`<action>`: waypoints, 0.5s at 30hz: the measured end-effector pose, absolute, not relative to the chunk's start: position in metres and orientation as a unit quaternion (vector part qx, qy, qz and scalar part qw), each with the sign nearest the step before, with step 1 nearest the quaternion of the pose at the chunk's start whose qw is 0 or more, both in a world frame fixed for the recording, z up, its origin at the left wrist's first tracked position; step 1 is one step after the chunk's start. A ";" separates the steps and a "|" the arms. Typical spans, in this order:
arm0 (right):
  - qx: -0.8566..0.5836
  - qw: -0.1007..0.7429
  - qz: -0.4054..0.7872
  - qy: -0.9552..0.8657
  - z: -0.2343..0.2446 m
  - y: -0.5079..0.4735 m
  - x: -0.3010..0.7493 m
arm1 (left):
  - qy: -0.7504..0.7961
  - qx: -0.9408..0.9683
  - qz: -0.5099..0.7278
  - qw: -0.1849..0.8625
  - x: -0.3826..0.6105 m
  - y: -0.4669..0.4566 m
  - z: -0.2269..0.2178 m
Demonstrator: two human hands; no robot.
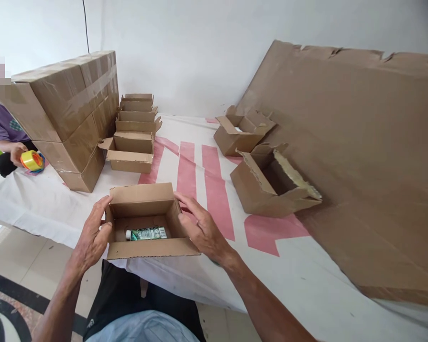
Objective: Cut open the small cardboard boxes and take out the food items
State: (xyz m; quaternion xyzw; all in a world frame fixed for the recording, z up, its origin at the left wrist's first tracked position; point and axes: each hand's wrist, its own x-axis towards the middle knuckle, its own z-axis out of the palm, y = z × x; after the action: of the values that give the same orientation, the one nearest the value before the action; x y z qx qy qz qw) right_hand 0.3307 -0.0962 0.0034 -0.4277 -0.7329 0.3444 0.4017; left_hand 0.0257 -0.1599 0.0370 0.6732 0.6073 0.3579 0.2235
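Holding a small open box [144, 194] w/ both hands at the near edge of the table [306, 270], left of centre. Left hand [92, 233] clasps the box's left wall: fingers curled on the outside, thumb at the front-left corner. Right hand [204, 229] lies flat w/ fingers spread along the right flap, not pinching anything. Inside, on the box floor, a green-label tube [148, 233] lies on its side, white cap to the left, close to the near wall.

Far-left corner: stack of taped cartons [67, 109]. Just beside it, a row of open boxes [133, 142] runs toward the far edge. Right of centre, 2 more open boxes [240, 135] [267, 190] sit against a big cardboard sheet [371, 156] that covers the table's right side. At the left edge a co-worker's hand [17, 153] holds a yellow tape roll [32, 160].
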 end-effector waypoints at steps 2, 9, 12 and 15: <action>-0.440 0.429 0.315 -0.723 0.002 -0.099 0.336 | 0.604 0.673 0.373 0.207 0.025 -0.166 0.031; -0.444 0.409 0.107 -0.790 0.003 -0.102 0.356 | 0.596 0.686 0.365 0.204 0.030 -0.188 0.003; -0.417 0.357 -0.030 -0.835 0.019 -0.106 0.357 | 0.586 0.696 0.364 0.199 0.029 -0.193 -0.001; -0.360 0.327 -0.100 -0.868 0.042 -0.113 0.347 | 0.579 0.705 0.364 0.190 0.030 -0.194 -0.002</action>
State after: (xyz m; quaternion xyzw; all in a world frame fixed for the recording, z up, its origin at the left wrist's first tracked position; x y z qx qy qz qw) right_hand 0.3471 -0.1132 0.0420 -0.3605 -0.8679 -0.1000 0.3268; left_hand 0.0301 -0.1944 -0.0022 0.7046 0.5789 0.3639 0.1896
